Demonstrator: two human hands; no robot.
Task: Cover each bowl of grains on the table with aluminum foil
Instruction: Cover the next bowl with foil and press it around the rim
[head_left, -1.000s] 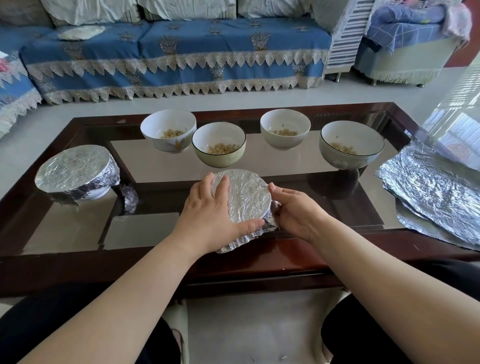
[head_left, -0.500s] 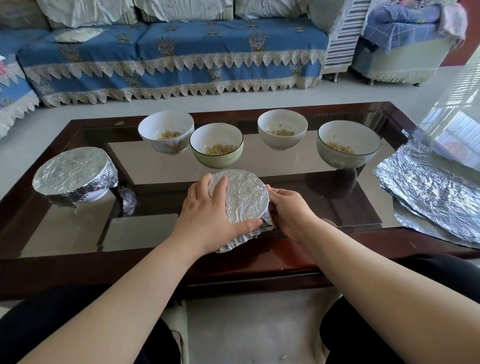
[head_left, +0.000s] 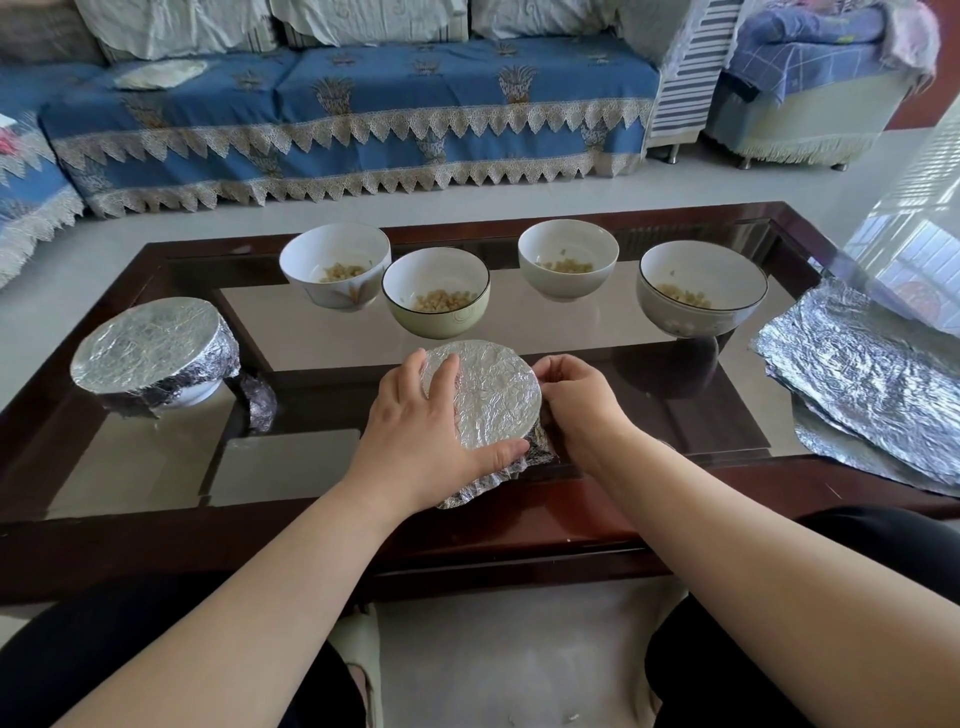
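Between the two hands stands the foil-covered bowl. The left hand lies with spread fingers on its top to hold the foil flat, while the right hand pinches the side edge, probably to fold it down.

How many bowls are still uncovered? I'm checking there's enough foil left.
4, in a row at the table's far side: white bowl, green bowl, second white bowl, dark-rimmed bowl. None looks hidden.
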